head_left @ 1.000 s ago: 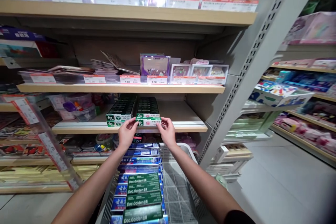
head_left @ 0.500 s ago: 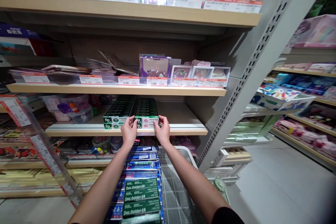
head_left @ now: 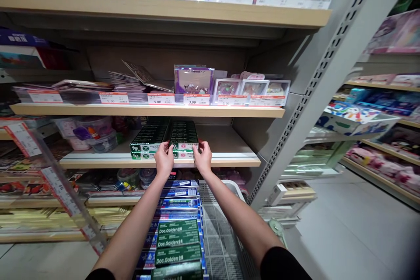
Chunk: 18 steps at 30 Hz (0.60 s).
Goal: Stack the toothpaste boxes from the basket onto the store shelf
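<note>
Two rows of green-and-white toothpaste boxes lie side by side on the shelf, stacked two high at the front. My left hand [head_left: 164, 158] and my right hand [head_left: 203, 157] grip the opposite ends of the front of the right row [head_left: 185, 146], fingers bent and thumbs toward me. The left row [head_left: 146, 147] sits just beside my left hand. Below my forearms, a grey mesh basket [head_left: 218, 232] holds several blue boxes [head_left: 180, 204] and, nearer me, several green Doc.Golden boxes [head_left: 177, 255].
The shelf above [head_left: 147, 111] overhangs my hands and carries packets and small boxed goods. Plastic tubs [head_left: 98, 133] stand left of the toothpaste. A slotted metal upright [head_left: 295, 118] rises on the right, and a slanted price strip [head_left: 59, 188] juts out at left.
The upper front box of the right row has moved slightly back, nearly level with the boxes around it. Both hands stay at its ends; the view has shifted slightly.
</note>
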{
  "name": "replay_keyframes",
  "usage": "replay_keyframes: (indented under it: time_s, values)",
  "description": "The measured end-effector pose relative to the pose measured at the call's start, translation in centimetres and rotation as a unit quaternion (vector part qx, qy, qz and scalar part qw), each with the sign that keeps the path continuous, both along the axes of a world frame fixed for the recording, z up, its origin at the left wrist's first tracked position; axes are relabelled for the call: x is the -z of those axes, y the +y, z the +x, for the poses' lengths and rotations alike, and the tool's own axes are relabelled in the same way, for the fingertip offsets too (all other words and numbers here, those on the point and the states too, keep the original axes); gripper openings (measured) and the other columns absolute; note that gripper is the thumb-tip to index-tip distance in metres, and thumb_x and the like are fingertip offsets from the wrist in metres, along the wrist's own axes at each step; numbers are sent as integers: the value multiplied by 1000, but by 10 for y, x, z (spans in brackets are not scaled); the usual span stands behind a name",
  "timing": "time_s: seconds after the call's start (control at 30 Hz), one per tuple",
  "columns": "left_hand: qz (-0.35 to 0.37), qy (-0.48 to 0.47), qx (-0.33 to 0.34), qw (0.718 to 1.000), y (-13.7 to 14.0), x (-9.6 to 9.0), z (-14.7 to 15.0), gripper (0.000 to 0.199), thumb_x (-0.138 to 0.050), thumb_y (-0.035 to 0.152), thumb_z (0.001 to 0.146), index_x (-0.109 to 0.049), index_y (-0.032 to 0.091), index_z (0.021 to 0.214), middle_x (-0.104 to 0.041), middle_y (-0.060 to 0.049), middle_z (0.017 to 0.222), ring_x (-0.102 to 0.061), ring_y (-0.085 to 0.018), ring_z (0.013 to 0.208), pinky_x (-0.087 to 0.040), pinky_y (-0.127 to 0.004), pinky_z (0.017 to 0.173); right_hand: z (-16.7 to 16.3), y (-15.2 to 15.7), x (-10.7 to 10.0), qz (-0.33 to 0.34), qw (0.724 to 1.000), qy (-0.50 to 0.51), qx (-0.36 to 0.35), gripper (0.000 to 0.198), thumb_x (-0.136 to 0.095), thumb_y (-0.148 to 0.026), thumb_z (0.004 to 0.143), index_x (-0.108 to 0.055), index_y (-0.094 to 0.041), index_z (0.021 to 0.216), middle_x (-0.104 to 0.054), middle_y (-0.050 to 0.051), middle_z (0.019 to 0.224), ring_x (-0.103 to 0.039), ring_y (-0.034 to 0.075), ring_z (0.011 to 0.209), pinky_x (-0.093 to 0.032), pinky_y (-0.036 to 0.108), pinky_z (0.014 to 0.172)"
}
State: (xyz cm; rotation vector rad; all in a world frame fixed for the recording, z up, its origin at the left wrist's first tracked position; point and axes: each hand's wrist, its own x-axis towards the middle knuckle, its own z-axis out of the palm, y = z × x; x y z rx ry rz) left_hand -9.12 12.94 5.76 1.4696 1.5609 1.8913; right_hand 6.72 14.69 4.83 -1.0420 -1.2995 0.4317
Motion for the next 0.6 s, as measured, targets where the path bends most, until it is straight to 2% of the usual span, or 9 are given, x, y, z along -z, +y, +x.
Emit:
replay_keyframes:
  time_s: [0.2,0.3,0.43,0.6]
  values:
    - [16,92,33,995,-22,-9,-6,42,-56,29,89,-55,17,129,-66,-15,121,-64,-25,112,-49,-41,100,8,-8,-8,15,998,25,-48,35,-60,-34,83,-57,-17,113,-64,10,115,-61,21,106,-50,40,98]
    - [12,107,46,993,-44,-15,-12,42,-55,28,89,-56,17,129,-65,-14,124,-63,-25,113,-47,-41,102,14,-26,-15,12,998,32,-61,39,-62,-33,83,-56,-18,118,-62,12,121,-60,22,112,-48,42,102]
    - [-20,113,61,992,-88,-12,-23,33,-54,33,89,-64,20,118,-71,-8,112,-68,-22,102,-52,-36,95,25,-76,-12,-12,994,21,-108,35,-62,-32,84,-58,-20,117,-63,10,121,-61,22,111,-48,41,103]
    - [-98,169,73,978,-158,18,-44,25,-52,38,89,-70,25,100,-74,-3,99,-70,-21,89,-54,-31,82,45,-155,20,-118,978,-14,-170,22,-62,-31,86,-62,-23,106,-67,8,110,-65,22,101,-53,39,92]
